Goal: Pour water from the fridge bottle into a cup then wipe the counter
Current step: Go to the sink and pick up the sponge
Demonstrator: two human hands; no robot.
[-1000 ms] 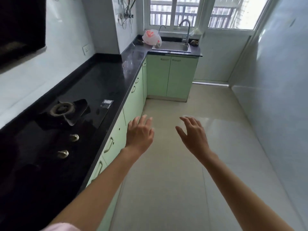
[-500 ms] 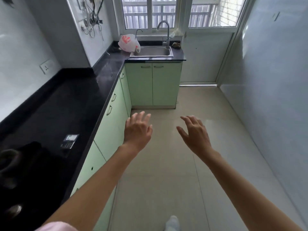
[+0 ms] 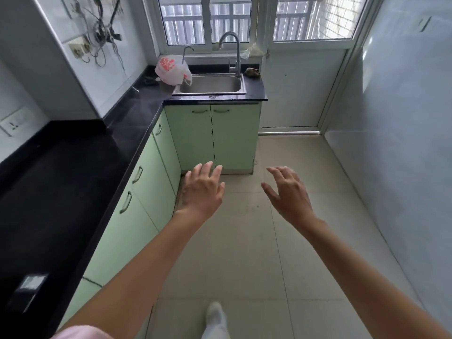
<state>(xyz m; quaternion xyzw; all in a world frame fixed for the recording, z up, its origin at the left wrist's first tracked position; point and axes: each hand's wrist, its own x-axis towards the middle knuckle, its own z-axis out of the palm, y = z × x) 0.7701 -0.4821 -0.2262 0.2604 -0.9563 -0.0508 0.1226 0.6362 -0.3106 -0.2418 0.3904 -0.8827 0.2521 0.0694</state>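
Note:
My left hand and my right hand are stretched out in front of me over the tiled floor, fingers spread and relaxed, holding nothing. A black counter runs along the left wall and turns at the far corner toward a steel sink under the window. No fridge, bottle, cup or cloth is in view.
Pale green cabinets line the counter's front. A white plastic bag with red print sits left of the sink, and a tap stands behind it. A small dark object lies right of the sink. My white-socked foot is on the floor.
I have walked forward along the counter; the stove has dropped out of view and the sink is closer. Both hands keep the same open pose in front of me.

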